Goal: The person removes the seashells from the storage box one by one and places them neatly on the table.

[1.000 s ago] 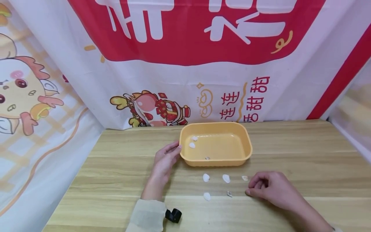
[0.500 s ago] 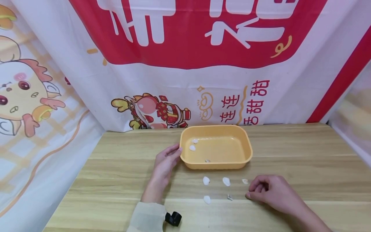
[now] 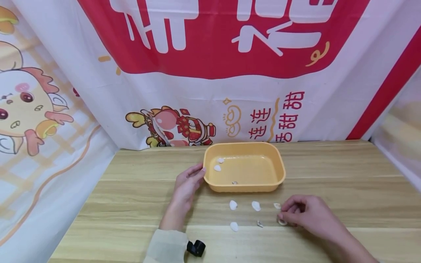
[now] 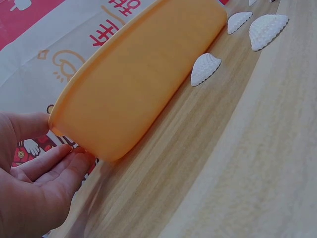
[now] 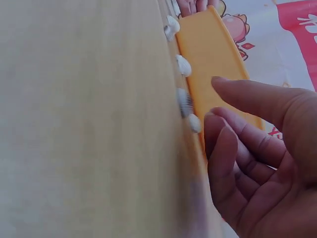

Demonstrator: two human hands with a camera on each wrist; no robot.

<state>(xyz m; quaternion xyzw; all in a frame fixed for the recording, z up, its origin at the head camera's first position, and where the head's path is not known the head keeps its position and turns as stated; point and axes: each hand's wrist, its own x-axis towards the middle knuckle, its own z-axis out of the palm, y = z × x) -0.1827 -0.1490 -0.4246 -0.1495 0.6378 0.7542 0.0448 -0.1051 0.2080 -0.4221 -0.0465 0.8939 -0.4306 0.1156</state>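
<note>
My left hand (image 3: 186, 186) holds the left end of a yellow plastic basin (image 3: 245, 188), its fingertips at the rim and outer wall. In the left wrist view, the hand (image 4: 42, 173) curls at the basin's near corner. My right hand (image 3: 306, 215) is low over the table, right of the seashells, with a pale round shell (image 3: 282, 222) under the thumb tip. The right wrist view shows this hand's thumb (image 5: 242, 94) apart from the curled fingers, nothing between them. Close by lie a small tan shell (image 3: 277, 205) and a grey shell (image 3: 260, 224).
White ribbed shells (image 3: 233, 205) lie on the wooden table (image 3: 131, 204) in front of the basin. Inside the basin are a white shell (image 3: 217, 168), another above it, and a small grey one (image 3: 235, 182). A printed cloth (image 3: 210, 65) hangs behind the table.
The round shell now shows under the right thumb, where it was hidden before. The right hand has shifted slightly; the left hand and basin have stayed in place.
</note>
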